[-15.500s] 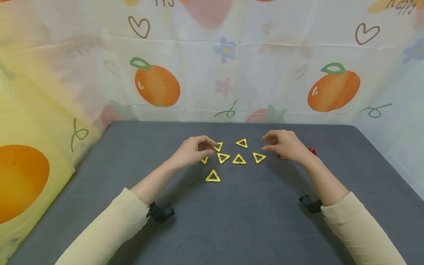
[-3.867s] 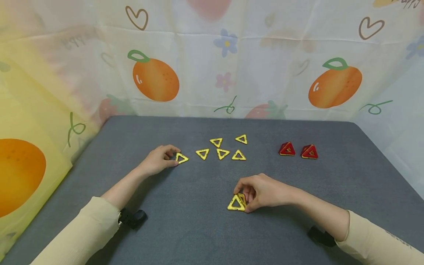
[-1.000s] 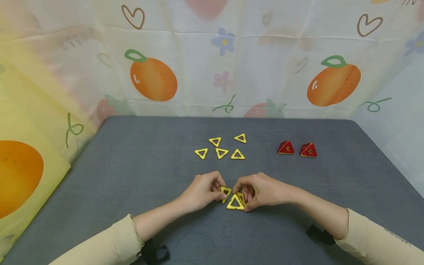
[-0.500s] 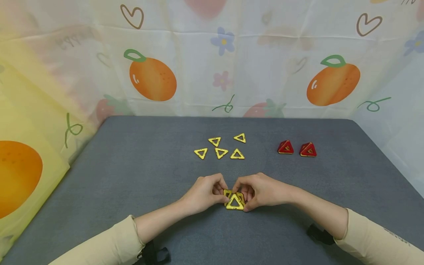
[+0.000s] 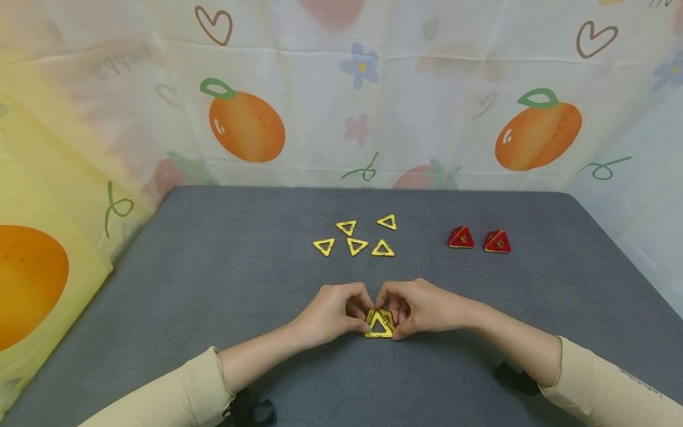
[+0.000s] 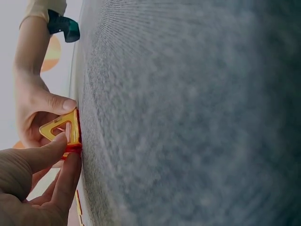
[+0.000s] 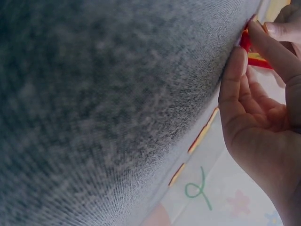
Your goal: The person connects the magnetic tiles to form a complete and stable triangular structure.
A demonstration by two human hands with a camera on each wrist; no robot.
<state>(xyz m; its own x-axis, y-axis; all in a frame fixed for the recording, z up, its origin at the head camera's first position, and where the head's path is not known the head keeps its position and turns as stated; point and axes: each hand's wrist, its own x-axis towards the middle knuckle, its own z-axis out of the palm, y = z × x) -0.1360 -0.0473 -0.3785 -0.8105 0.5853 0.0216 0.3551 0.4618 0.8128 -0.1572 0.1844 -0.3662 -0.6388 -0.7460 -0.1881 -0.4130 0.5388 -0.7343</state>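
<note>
In the head view a small pyramid of yellow triangle tiles (image 5: 379, 326) stands on the grey table, both hands around it. My left hand (image 5: 333, 311) pinches its left side between thumb and fingers. The right hand (image 5: 427, 305) grips the right side the same way. The left wrist view shows the yellow front tile (image 6: 73, 132) with a red edge, my left hand (image 6: 37, 183) below and the right hand (image 6: 37, 103) above. In the right wrist view my right hand (image 7: 263, 117) holds a red-edged piece (image 7: 245, 41); fingers hide much of it.
Several flat yellow triangles (image 5: 382, 248) lie behind the hands on the table (image 5: 240, 237). Two red pyramids (image 5: 460, 238) (image 5: 497, 242) stand at the right rear. A printed curtain (image 5: 320, 118) hangs behind the table's back edge.
My left hand took a yellow triangle from the left and brought it rightward against the tiles at the right hand. Earlier, two more yellow triangles lay apart; the right hand has stayed put lately.
</note>
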